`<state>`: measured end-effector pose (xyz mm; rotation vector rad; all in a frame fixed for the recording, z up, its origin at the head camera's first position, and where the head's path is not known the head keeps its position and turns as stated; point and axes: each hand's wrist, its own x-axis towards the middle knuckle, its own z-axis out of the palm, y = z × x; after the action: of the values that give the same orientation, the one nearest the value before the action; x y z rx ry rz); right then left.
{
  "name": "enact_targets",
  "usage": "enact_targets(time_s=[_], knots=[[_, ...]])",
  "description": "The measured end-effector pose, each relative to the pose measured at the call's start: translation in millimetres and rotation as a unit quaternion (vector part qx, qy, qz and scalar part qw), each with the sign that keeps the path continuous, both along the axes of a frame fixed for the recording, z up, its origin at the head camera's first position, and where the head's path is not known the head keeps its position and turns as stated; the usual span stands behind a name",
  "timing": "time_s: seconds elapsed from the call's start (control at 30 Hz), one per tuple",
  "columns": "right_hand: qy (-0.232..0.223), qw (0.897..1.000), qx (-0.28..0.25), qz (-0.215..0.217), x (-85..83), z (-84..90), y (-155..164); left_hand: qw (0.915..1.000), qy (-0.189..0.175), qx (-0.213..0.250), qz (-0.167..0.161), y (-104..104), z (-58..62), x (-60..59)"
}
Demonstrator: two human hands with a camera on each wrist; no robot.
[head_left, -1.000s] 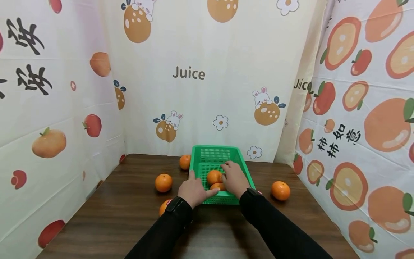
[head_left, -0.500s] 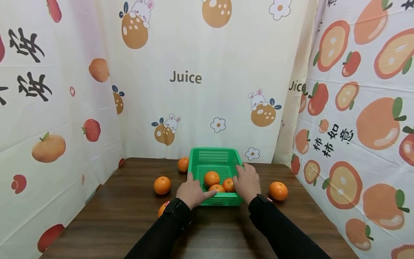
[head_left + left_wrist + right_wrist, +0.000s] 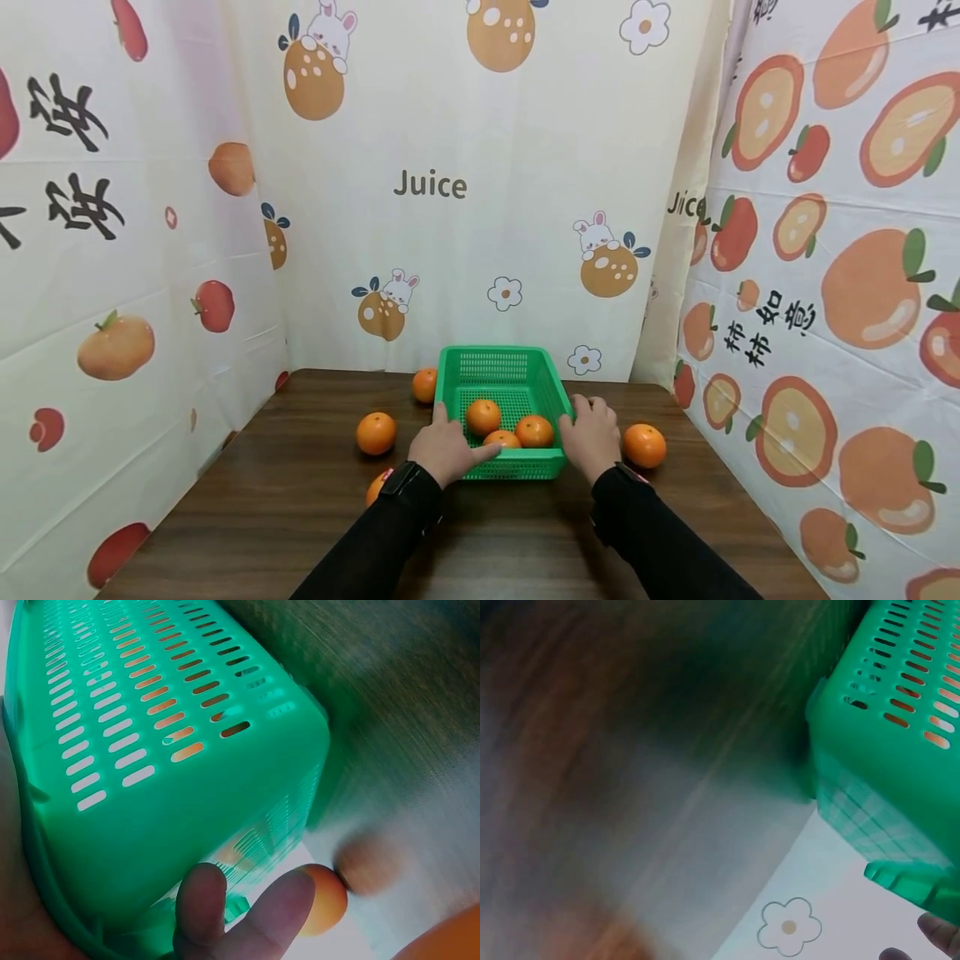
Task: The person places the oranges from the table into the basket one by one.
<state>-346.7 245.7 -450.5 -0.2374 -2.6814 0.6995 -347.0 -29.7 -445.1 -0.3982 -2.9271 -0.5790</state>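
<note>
Now the left hand (image 3: 444,446) grips the green basket (image 3: 501,392) at lower centre, holding three oranges (image 3: 534,430); the right hand's (image 3: 592,432) fingers lie relaxed beside it. Likely next: the nearby loose orange (image 3: 644,445) needs grasping.

Green slotted basket (image 3: 517,390) sat upright between both hands, left side gripped; three oranges (image 3: 533,431) inside.

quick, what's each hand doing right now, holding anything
Left hand: grips the green basket at its left wall.
Right hand: beside the basket's right wall; grip cannot be told.
</note>
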Motion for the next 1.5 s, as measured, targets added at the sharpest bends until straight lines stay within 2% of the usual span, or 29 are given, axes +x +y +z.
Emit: enact_targets(time_s=[0.2, 0.5, 0.87, 1.17, 1.3, 1.5], knots=[[0.003, 1.000, -0.019, -0.007, 10.7, -2.7, 13, 1.0000, -0.005, -0.004, 0.002, 1, 2.5, 0.5], [0.035, 0.999, -0.004, -0.008, 22.7, -13.1, 40, 0.9998, -0.014, -0.008, 0.008, 1, 0.0, -3.1], [0.037, 0.998, 0.049, -0.029, 19.6, -15.4, 63, 0.9999, -0.009, -0.007, 0.002, 0, -2.1, -5.0], [0.064, 0.995, 0.058, -0.057, 13.8, -7.8, 82, 0.9999, -0.007, -0.008, 0.000, 2, -2.2, -7.3], [0.033, 0.996, 0.046, -0.069, 11.3, -1.7, 92, 0.9999, -0.006, -0.008, 0.001, 2, -2.6, -8.4], [-0.088, 0.994, 0.020, -0.059, 12.0, -3.9, 107, 1.0000, -0.007, -0.006, 0.003, 1, -3.0, -7.5]])
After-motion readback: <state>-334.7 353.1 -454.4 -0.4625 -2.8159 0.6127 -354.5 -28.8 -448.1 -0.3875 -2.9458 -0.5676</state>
